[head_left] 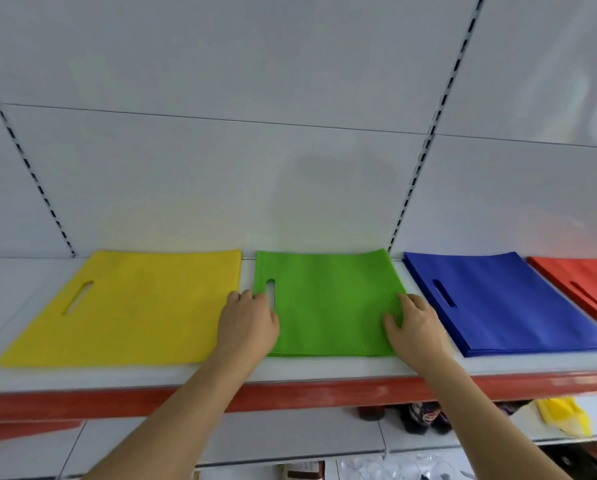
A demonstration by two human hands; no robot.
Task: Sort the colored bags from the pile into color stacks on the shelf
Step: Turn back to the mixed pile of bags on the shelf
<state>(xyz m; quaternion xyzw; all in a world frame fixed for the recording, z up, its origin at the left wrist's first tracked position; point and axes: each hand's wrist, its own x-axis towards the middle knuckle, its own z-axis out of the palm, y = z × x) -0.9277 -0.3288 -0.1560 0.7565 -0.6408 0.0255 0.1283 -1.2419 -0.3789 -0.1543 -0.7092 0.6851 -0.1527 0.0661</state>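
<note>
- Where the green stack lies flat in the middle of the white shelf, both hands are on it, 1 at each side edge.
- Left hand rests at the stack's left edge just below the handle slot, fingers loosely bent with tips on the fabric; whether they pinch the edge cannot be told.
- Right hand rests on the right edge, fingers spread and lightly bent, thumb pressed flat on the green surface.
- All 4 stacks lie with their handle slots toward the left and their long sides running from the back panel toward the shelf's red front lip.
- Yellow stack sits just left of the green one, a narrow strip of bare shelf between them.
- Blue stack lies just right of the green, its near edge showing several layers; the red stack beyond it is cut off by the frame.
- Bare shelf runs left of the yellow stack and along the front of all stacks.
- On a lower shelf at the right lies a crumpled yellow bag.
- No writing can be read anywhere.
</note>
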